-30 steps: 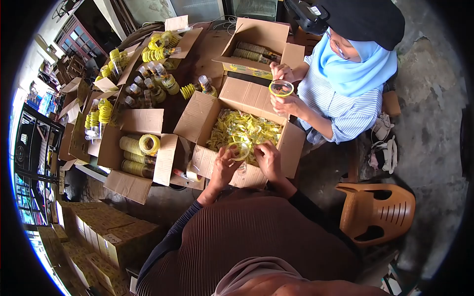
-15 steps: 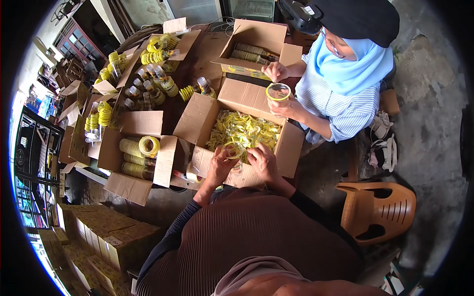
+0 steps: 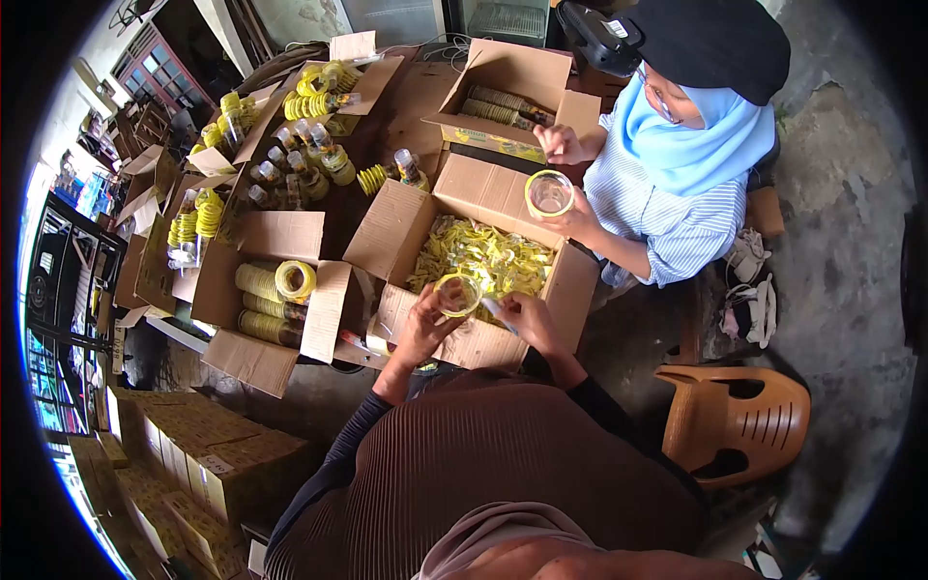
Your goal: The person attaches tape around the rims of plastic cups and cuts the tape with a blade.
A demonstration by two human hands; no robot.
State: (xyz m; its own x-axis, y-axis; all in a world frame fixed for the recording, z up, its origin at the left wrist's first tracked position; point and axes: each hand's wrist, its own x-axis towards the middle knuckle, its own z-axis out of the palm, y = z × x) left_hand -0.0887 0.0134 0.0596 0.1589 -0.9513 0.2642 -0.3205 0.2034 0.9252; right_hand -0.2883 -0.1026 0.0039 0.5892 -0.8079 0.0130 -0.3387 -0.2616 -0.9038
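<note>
My left hand point(image 3: 422, 324) is wrapped round a clear plastic cup point(image 3: 458, 294) with a yellow rim, its opening tilted up toward me. Close to the cup's right side, my right hand point(image 3: 528, 320) has its fingers pinched together. Something pale and blurred shows at its fingertips, too indistinct to name. Both hands are over the near edge of an open cardboard box point(image 3: 380, 237) filled with small yellow packets point(image 3: 483, 253). Across the box, a person in a striped shirt holds another clear cup point(image 3: 549, 194) with a yellow rim.
Open cartons with stacked cups point(image 3: 259, 282) stand to the left and at the back point(image 3: 503, 101). Several cup stacks point(image 3: 314, 164) are on the table. A brown plastic chair point(image 3: 739, 420) is at the right, and closed cartons point(image 3: 208, 449) are piled at lower left.
My right hand has moved slightly right and down, with a pale thing now showing at its fingertips. The other person's cup is tipped more, showing its inside.
</note>
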